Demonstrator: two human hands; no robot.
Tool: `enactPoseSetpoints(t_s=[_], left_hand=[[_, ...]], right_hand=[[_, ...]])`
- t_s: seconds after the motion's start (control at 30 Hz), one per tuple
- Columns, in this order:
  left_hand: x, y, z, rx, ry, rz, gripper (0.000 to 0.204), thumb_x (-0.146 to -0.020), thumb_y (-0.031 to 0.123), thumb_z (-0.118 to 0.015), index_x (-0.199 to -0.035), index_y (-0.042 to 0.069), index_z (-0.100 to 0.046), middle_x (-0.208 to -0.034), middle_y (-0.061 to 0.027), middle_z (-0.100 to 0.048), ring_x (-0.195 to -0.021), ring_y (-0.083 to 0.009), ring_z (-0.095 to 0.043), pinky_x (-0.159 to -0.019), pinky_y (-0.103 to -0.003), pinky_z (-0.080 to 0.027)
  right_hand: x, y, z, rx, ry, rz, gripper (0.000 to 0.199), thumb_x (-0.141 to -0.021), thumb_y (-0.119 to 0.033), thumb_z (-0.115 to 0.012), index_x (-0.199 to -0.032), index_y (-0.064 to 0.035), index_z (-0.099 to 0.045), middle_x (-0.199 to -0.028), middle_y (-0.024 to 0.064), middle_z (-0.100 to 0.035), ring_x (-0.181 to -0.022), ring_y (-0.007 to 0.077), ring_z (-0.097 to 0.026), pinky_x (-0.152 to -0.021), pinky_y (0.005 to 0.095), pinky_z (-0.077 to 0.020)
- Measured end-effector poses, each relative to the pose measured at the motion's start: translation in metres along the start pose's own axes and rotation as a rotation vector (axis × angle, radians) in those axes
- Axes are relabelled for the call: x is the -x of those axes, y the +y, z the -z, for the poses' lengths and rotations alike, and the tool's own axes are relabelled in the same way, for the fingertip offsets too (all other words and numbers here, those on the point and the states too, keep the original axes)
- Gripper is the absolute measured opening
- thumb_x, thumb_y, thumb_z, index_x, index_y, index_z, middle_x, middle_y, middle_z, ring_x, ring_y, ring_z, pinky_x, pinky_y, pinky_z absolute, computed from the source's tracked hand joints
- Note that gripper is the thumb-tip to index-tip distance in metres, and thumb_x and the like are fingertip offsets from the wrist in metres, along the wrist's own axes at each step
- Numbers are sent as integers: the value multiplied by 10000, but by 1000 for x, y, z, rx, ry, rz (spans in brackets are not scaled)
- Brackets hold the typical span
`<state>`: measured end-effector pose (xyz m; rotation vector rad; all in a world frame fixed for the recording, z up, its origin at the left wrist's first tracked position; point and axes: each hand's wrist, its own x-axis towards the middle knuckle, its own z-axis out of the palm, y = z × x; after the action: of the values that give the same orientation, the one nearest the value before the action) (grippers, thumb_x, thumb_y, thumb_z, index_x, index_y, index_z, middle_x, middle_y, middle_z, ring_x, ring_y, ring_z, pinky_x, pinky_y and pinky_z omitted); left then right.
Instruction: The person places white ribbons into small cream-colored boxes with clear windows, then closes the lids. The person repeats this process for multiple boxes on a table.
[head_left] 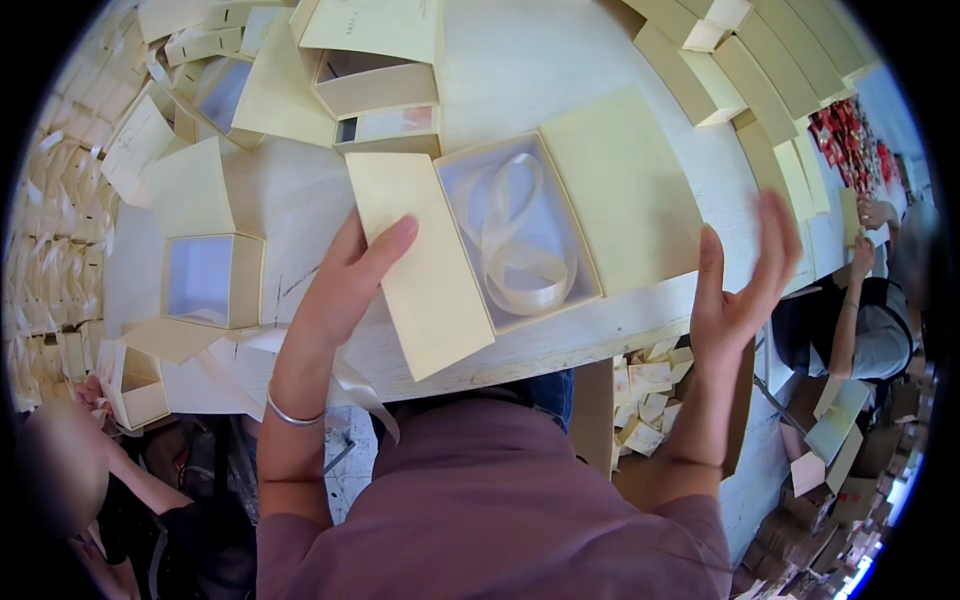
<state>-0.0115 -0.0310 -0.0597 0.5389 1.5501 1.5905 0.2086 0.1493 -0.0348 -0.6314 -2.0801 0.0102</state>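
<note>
In front of me on the table lies a cream gift box point(592, 262), its pale lined inside facing up. A loosely looped cream satin ribbon point(497, 250) rests in it. The wide lid panel point(625, 190) spreads out to the right and a narrower panel point(425, 275) stands on the left side. My left hand point(362, 262) grips that left panel, thumb on top and fingers hidden beneath. Another ribbon end point(362, 395) hangs over the table edge by my left wrist. My right hand point(745, 280) is raised to the right of the lid, fingers apart and slightly blurred, holding nothing.
Open cream boxes point(213, 280) and a pile of box parts point(385, 75) cover the left and back. Stacked boxes point(760, 80) stand at the far right. A carton of small pieces point(648, 400) sits below the table edge. Co-workers' hands point(92, 393) show at both sides.
</note>
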Motion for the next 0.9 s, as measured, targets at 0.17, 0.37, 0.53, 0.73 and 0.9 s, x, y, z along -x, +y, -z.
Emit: enactPoseSetpoints(t_s=[0.17, 0.37, 0.53, 0.73, 0.9], left_hand=[[-3, 20, -21, -561, 315, -683, 603, -762, 161, -611, -1263, -5, -318, -1191, -157, -440, -1102, -274, -422, -941, -365, -320], [19, 46, -38, -892, 46, -987, 349, -704, 112, -620, -1027, -1, -553, -1096, -169, -501, -1048, -332, -460, -913, -396, -340], [23, 38, -52, -1188, -188, -686, 392, -727, 141, -604, -1101, 55, -525, -1100, -117, -537, -1084, -283, -468, -992, -427, -264], [20, 36, -40, -1312, -264, -627, 394, -746, 215, -608, -1093, 51, -517, -1070, -127, -541, -1063, -301, -468, -1010, -456, -223], [10, 45, -56, -1044, -272, -607, 301, -794, 179, -574, -1050, 25, -537, -1014, -147, -561, -954, -285, -529, -846, -365, -401]], right_hand=[[-38, -31, -21, -106, -1008, 636, 147, -603, -11, -574, -746, -24, -605, -911, 97, -543, -984, 235, -483, -902, 359, -336], [-39, -33, -56, 186, -1325, 960, 91, -669, -103, -582, -739, -96, -639, -939, 61, -560, -1019, 194, -468, -940, 348, -279], [-23, -25, -87, 241, -1326, 1048, 85, -683, -132, -576, -733, -100, -637, -886, 63, -595, -916, 192, -530, -903, 354, -316], [-57, -27, -73, -79, -1452, 575, 70, -733, -99, -564, -743, -35, -589, -727, 105, -595, -716, 184, -580, -721, 311, -418], [-107, -40, -27, -866, -1299, 31, 108, -804, -92, -561, -813, 15, -573, -711, 71, -575, -593, 126, -566, -584, 230, -446]])
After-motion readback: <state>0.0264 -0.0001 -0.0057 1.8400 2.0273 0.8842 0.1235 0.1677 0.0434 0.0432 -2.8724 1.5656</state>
